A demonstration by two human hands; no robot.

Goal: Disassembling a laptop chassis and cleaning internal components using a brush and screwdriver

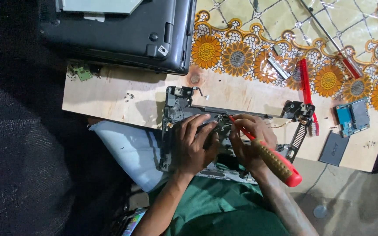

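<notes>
**A:** What are the hands doing?

**B:** The right hand (252, 142) is closed around a red-and-yellow-handled screwdriver (265, 150), whose tip meets the middle of a stripped dark grey laptop chassis (178, 109). The left hand (193, 144) lies on that chassis just left of the tip, fingers curled and pressing down, gripping nothing that I can make out.

**A:** Where does the chassis sit?

**B:** Centre of the frame, partly on a pale plywood worktop (110, 96) and partly over the person's lap, above a green garment (215, 205). A metal hinge (300, 109) sticks up at its right corner.

**A:** And around it?

**B:** A closed black laptop (119, 30) lies upside down at upper left, with a small green circuit board (83, 72) just below it. A red toothbrush (307, 94) lies right of the hinge. Farther right sit a blue circuit board (352, 117) and a flat dark grey square piece (334, 148). A second red-handled screwdriver (333, 41) rests on the sunflower-patterned tablecloth (237, 54) at upper right.
</notes>
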